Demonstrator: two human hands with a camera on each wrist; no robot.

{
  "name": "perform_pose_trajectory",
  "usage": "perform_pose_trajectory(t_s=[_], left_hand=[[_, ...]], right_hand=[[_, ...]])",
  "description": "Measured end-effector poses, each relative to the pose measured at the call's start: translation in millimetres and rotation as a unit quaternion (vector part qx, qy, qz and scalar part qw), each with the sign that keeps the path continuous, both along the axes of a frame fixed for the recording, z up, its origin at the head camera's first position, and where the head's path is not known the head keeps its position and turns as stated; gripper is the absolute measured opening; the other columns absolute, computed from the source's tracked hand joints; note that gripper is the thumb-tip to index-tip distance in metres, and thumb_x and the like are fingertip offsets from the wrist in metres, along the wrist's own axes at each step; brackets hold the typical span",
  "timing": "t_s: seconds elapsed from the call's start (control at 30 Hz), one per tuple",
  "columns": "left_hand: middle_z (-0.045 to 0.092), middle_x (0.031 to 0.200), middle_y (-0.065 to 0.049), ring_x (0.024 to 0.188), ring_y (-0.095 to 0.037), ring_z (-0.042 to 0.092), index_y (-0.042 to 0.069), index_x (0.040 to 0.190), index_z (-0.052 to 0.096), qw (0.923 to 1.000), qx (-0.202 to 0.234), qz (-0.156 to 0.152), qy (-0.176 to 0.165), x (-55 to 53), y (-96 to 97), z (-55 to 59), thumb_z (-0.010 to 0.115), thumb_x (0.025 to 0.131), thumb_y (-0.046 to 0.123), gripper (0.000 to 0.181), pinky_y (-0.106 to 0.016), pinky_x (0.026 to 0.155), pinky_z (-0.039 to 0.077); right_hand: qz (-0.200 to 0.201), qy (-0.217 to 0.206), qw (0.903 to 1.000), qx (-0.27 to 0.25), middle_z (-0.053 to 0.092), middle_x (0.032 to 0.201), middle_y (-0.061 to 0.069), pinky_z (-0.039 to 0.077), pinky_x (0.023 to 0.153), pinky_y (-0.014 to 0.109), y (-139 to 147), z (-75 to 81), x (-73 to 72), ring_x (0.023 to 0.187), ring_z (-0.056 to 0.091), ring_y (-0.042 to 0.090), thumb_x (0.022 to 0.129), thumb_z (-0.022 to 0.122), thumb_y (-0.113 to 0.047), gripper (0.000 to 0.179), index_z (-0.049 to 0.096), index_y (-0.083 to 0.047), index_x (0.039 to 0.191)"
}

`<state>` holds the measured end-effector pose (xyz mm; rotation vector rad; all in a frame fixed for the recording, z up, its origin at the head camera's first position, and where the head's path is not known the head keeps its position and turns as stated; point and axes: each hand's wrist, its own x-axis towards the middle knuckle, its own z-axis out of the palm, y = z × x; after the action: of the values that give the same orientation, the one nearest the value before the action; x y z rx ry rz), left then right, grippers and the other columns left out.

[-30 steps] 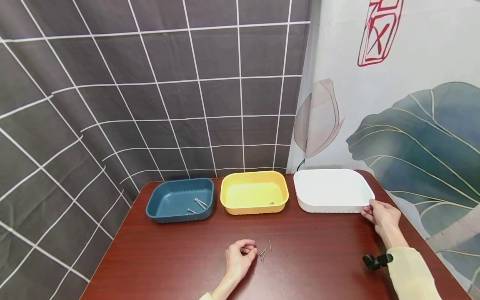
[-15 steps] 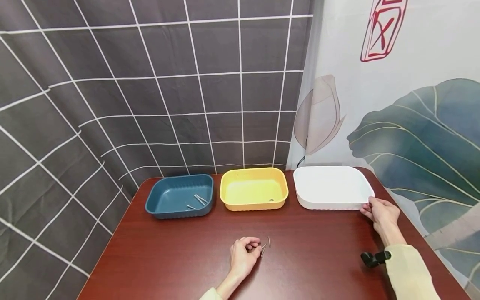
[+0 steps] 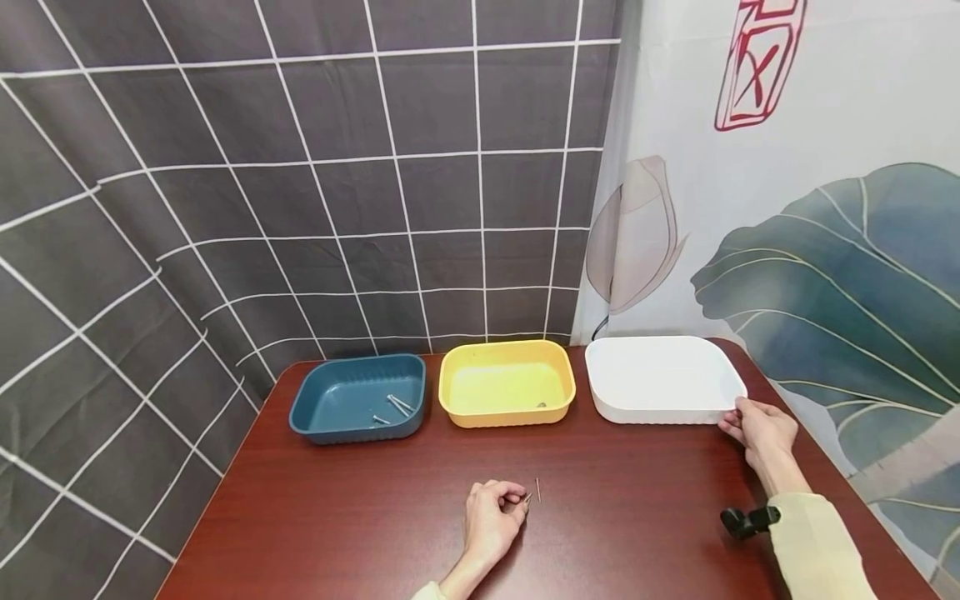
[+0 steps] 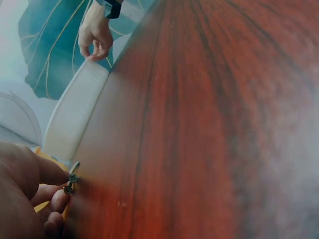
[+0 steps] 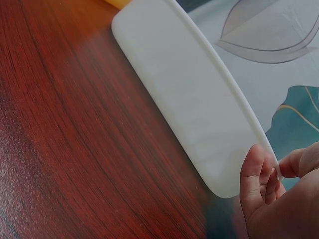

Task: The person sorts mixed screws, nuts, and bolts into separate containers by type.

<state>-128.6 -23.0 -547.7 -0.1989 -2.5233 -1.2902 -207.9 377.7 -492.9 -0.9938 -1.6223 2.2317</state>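
Note:
On the table, my left hand has its thumb and fingertips closed about two small metal screws, their heads showing at the fingertips in the left wrist view. Part of a screw sticks out past the fingers in the head view. Just to the right, another thin screw lies on the wood. At the far right, my right hand pinches the rim of a white plastic tray at its near right corner; in the right wrist view, fingers lie against its outer wall, thumb over the rim.
A yellow tray stands left of the white one, with a small metal piece inside. Left of that, a dark blue tray holds several screws. Behind the brown table hang a grey gridded cloth and a leaf-printed cloth.
My left hand has shifted slightly right onto the two nearest screws and its fingertips have closed on them. The right hand stays at the white tray's corner.

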Motion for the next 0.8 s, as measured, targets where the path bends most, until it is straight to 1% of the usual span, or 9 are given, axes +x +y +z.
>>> perform_pose_trajectory(t_s=[0.23, 0.33, 0.47, 0.57, 0.63, 0.7, 0.8], left_hand=[[0.055, 0.066, 0.017, 0.070, -0.003, 0.045, 0.020, 0.072, 0.072, 0.9986, -0.048, -0.005, -0.021, 0.6, 0.0, 5.3, 0.084, 0.071, 0.009, 0.016, -0.021, 0.054, 0.041], [0.054, 0.064, 0.018, 0.068, -0.005, 0.046, 0.021, 0.070, 0.071, 0.9980, -0.056, -0.006, -0.028, -0.6, 0.1, 7.0, 0.080, 0.072, 0.008, 0.016, -0.024, 0.052, 0.042], [0.054, 0.061, 0.019, 0.066, -0.005, 0.048, 0.019, 0.069, 0.070, 0.9978, -0.059, -0.010, -0.029, -2.3, -0.2, 8.0, 0.074, 0.071, 0.003, 0.017, -0.027, 0.055, 0.045], [0.054, 0.060, 0.018, 0.062, -0.003, 0.050, 0.017, 0.068, 0.069, 0.9985, -0.048, -0.015, -0.021, -3.5, -0.8, 8.3, 0.072, 0.070, 0.000, 0.018, -0.026, 0.055, 0.047], [0.054, 0.059, 0.016, 0.059, -0.002, 0.049, 0.016, 0.068, 0.069, 0.9991, -0.032, -0.018, -0.021, -4.6, -1.4, 8.6, 0.071, 0.069, -0.002, 0.019, -0.024, 0.054, 0.046], [0.054, 0.059, 0.015, 0.056, 0.000, 0.047, 0.015, 0.068, 0.068, 0.9993, -0.009, -0.021, -0.030, -5.8, -2.2, 9.4, 0.069, 0.069, -0.004, 0.019, -0.022, 0.053, 0.045], [0.055, 0.060, 0.013, 0.055, 0.001, 0.044, 0.014, 0.069, 0.069, 0.9982, 0.027, -0.024, -0.049, -9.0, -3.2, 11.9, 0.070, 0.070, -0.002, 0.017, -0.020, 0.054, 0.042]], right_hand=[[-0.009, -0.002, 1.0000, 0.004, 0.060, 0.064, 0.000, 0.061, 0.054, 0.024, 0, -1.9, -1.9, 0.054, 0.065, 0.009, 0.100, 0.055, -0.010, 0.010, 0.049, -0.007, 0.107], [-0.008, -0.003, 0.9999, 0.005, 0.059, 0.064, 0.000, 0.061, 0.054, 0.024, 0, -2.4, -1.9, 0.054, 0.065, 0.009, 0.100, 0.055, -0.010, 0.010, 0.049, -0.007, 0.107], [-0.008, -0.005, 0.9999, 0.009, 0.059, 0.064, 0.000, 0.061, 0.054, 0.024, 0, -2.3, -1.5, 0.054, 0.064, 0.009, 0.100, 0.055, -0.010, 0.010, 0.049, -0.006, 0.107], [-0.008, -0.005, 0.9999, 0.009, 0.059, 0.064, 0.000, 0.061, 0.055, 0.024, 0, -1.9, -1.5, 0.054, 0.064, 0.008, 0.100, 0.055, -0.010, 0.010, 0.049, -0.006, 0.107], [-0.008, -0.004, 0.9999, 0.011, 0.059, 0.064, 0.000, 0.061, 0.055, 0.024, 0, -1.7, -1.7, 0.054, 0.064, 0.008, 0.100, 0.055, -0.010, 0.010, 0.049, -0.006, 0.107], [-0.008, -0.004, 0.9999, 0.012, 0.059, 0.064, 0.000, 0.061, 0.054, 0.024, -1, -1.6, -1.9, 0.053, 0.064, 0.008, 0.100, 0.055, -0.010, 0.009, 0.050, -0.006, 0.107], [-0.008, -0.004, 0.9999, 0.011, 0.059, 0.064, 0.000, 0.061, 0.055, 0.024, 0, -1.5, -2.6, 0.054, 0.064, 0.009, 0.100, 0.055, -0.010, 0.010, 0.050, -0.007, 0.107]])
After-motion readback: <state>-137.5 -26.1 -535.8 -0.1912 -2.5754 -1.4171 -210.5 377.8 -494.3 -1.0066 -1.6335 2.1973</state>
